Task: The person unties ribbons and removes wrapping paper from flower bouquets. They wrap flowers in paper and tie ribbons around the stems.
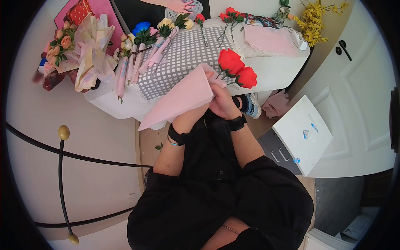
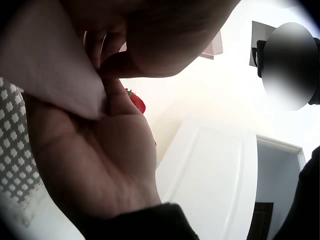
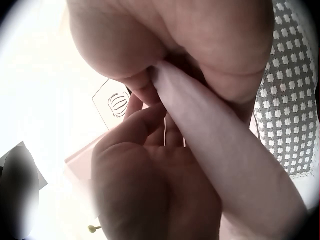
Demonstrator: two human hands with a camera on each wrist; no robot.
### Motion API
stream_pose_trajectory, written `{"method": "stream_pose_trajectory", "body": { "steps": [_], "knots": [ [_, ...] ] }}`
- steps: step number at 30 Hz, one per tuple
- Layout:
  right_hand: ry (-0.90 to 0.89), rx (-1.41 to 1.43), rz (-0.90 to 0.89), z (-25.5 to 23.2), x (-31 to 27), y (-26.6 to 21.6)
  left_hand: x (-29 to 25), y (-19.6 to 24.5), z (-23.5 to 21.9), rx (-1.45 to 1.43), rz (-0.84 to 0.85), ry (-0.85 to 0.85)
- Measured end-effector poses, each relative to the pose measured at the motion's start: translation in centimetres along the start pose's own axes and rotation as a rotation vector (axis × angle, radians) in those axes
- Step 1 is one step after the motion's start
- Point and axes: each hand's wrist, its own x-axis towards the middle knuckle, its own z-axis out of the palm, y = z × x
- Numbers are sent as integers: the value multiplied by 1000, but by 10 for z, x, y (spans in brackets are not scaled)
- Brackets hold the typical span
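Pinches the pink paper (image 1: 177, 98) between bent fingers of the left hand (image 1: 192, 116) and right hand (image 1: 223, 101), forearms converging, wrists near each other, left of red roses (image 1: 231, 62).

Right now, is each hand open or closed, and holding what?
Left hand: closed, fingers curled on the rolled pink paper.
Right hand: closed, gripping this paper near the red flowers.

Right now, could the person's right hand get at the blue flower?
Probably not freely: the right hand is holding the pink paper, and the blue flower lies farther off, toward the left of the table.
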Motion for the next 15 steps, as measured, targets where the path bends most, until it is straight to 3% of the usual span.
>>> {"method": "stream_pose_trajectory", "body": {
  "steps": [1, 3, 7, 12, 15],
  "knots": [
    [-1, 0, 1, -1, 0, 0, 0, 1, -4, 1, -1, 1],
    [23, -11, 24, -2, 2, 0, 0, 3, -9, 101, -171, 14],
    [9, -12, 27, -4, 0, 3, 8, 5, -10, 67, -151, 21],
    [23, -80, 29, 5, -3, -1, 21, 2, -17, 105, -245, -152],
    [31, -99, 68, 2, -4, -5, 23, 3, -14, 104, -240, -161]
  ]
}}
